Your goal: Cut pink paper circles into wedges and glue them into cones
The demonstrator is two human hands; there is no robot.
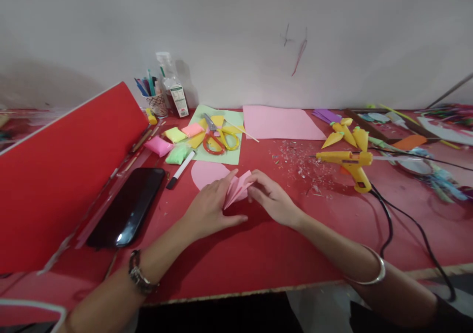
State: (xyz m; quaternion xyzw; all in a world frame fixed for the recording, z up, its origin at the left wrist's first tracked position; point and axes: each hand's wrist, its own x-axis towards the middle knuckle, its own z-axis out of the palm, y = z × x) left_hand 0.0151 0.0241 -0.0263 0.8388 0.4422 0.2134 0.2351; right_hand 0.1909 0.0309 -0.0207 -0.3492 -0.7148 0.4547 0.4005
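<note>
A piece of folded pink paper [236, 189], its pleats fanned upward, stands between my two hands above the red table. My left hand [210, 205] steadies its left side, fingers against the folds and thumb stretched out below. On the other side, my right hand [275, 200] pinches the upper right edge, fingers bent around it. Just behind my left hand lies a flat pink paper piece with a rounded edge [207, 173], partly covered by that hand. A white marker with a black cap [181, 169] rests to its left.
Scissors [218, 138] lie on green paper [236, 154] beside soft coloured packets [158, 146]. A pink sheet [283, 122] is by the wall. To the right are a yellow glue gun [347, 158] with a trailing cord and scattered scraps. A phone [129, 207] and red board [66, 175] occupy the left.
</note>
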